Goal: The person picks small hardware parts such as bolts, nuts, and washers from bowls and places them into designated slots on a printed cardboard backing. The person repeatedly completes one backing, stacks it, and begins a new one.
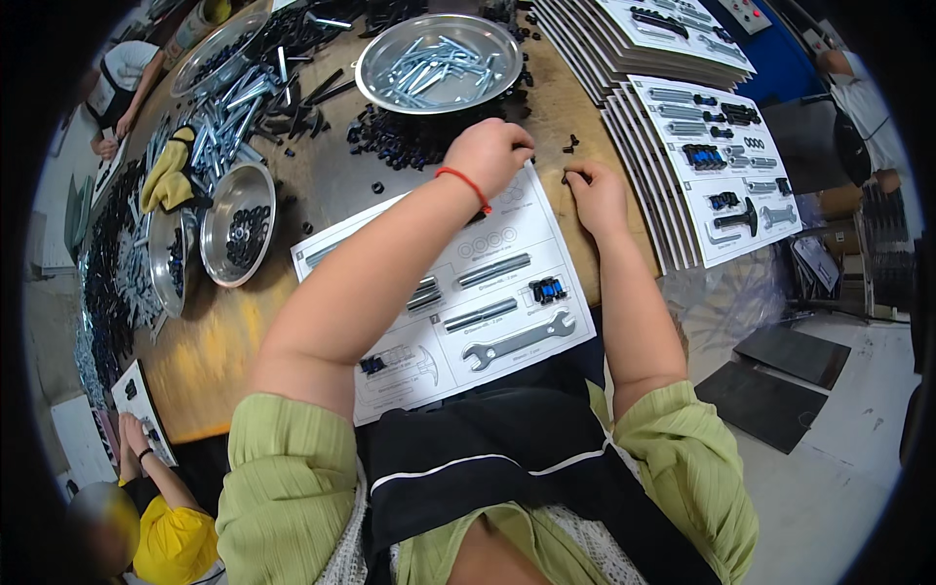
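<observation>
On the table before me lies a white printed card (pixel 575 263) with a flat wrench (pixel 517 339), several metal tubes (pixel 493 271) and a cluster of black-and-blue bolts (pixel 548 291) on it. My left hand (pixel 486 158), a red string at its wrist, is over the card's far edge. Its fingers are closed in a pinch around a small dark piece, whose kind is hard to make out. Just right of the card, my right hand (pixel 597 201) rests on the table, thumb and forefinger pinching a small black piece. My left forearm hides part of the card.
A steel bowl (pixel 378 60) of silver bolts stands ahead, beside a heap of black nuts (pixel 390 136). At left are another bowl (pixel 218 207) with black rings, yellow gloves (pixel 170 175) and loose bolts (pixel 219 132). Stacked filled cards (pixel 717 180) stand right. Co-workers sit at left.
</observation>
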Demonstrator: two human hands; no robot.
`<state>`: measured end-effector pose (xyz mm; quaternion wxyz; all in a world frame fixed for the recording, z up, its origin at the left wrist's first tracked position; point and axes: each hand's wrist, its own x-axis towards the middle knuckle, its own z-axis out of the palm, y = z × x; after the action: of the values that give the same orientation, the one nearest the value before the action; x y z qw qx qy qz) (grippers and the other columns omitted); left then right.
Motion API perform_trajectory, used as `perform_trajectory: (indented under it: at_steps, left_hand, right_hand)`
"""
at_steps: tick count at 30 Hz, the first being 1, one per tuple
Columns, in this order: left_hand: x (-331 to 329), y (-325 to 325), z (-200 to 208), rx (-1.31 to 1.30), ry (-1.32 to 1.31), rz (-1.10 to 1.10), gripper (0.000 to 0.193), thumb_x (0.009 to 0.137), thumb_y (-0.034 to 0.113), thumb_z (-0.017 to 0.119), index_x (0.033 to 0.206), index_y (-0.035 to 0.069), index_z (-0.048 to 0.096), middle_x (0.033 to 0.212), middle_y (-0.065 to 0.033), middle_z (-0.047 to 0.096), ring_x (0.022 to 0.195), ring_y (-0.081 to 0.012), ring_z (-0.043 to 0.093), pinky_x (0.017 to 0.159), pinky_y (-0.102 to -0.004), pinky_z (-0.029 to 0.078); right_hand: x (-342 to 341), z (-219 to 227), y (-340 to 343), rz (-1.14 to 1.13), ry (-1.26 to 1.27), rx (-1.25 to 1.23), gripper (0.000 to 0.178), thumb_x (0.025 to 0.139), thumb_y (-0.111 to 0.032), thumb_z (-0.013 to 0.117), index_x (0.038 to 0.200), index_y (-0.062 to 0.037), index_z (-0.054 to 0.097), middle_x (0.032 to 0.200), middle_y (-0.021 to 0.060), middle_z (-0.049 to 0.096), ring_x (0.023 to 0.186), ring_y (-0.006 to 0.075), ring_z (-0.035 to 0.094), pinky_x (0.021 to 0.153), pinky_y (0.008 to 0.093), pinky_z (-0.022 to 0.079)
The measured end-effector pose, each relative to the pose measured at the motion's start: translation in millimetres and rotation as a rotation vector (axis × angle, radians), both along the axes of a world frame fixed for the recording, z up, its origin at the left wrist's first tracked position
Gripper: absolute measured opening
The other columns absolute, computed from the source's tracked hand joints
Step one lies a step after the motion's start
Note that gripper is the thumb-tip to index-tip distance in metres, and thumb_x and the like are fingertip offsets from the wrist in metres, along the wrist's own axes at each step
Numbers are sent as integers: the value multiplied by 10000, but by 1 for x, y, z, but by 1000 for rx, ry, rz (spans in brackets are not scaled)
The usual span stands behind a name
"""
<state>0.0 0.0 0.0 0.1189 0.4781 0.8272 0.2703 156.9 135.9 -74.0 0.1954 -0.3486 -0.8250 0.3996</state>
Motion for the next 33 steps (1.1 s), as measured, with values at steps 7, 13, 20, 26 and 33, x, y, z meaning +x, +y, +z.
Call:
perform_trajectory:
  at_steps: [7, 13, 20, 26, 33]
  left_hand:
    - [21, 88, -29, -188, 337, -184, 193, 881, 230, 629, 1019, 166, 748, 1046, -96, 654, 997, -291, 634, 836, -393, 535]
    - [17, 94, -27, -317, 451, -190, 178, 873, 197, 618, 983, 133, 742, 1056, -117, 671, 1011, -317, 650, 818, -413, 554]
    - [16, -43, 35, 26, 159, 40, 236, 904, 282, 629, 1002, 91, 728, 962, -130, 706, 889, -321, 669, 796, -404, 533]
    - [43, -227, 54, -83, 129, 238, 129, 869, 144, 688, 944, 44, 717, 856, -107, 637, 778, -260, 618, 694, -351, 497]
    - [99, -274, 34, -194, 200, 173, 52, 807, 151, 703, 846, 124, 725, 820, -44, 612, 798, -265, 628, 663, -389, 515]
  right_hand:
    - [34, 5, 1, 1, 71, -29, 125, 835, -95, 694, 927, -13, 715, 921, 154, 666, 827, 295, 643, 761, 358, 506]
    - [29, -5, 1, -1, 97, -59, 135, 824, -123, 712, 897, -10, 721, 877, 162, 685, 787, 291, 656, 736, 361, 511]
    - [34, -16, 17, 38, 89, -12, 165, 862, -132, 701, 949, 5, 725, 884, 140, 726, 805, 225, 683, 743, 329, 519]
    - [43, 24, -60, 111, 322, -72, 115, 881, -83, 682, 958, -7, 723, 870, 67, 666, 755, 144, 600, 687, 283, 479]
    - [36, 77, -208, 778, 125, 129, 78, 836, -86, 685, 911, -73, 705, 838, 79, 613, 764, 260, 616, 678, 337, 500]
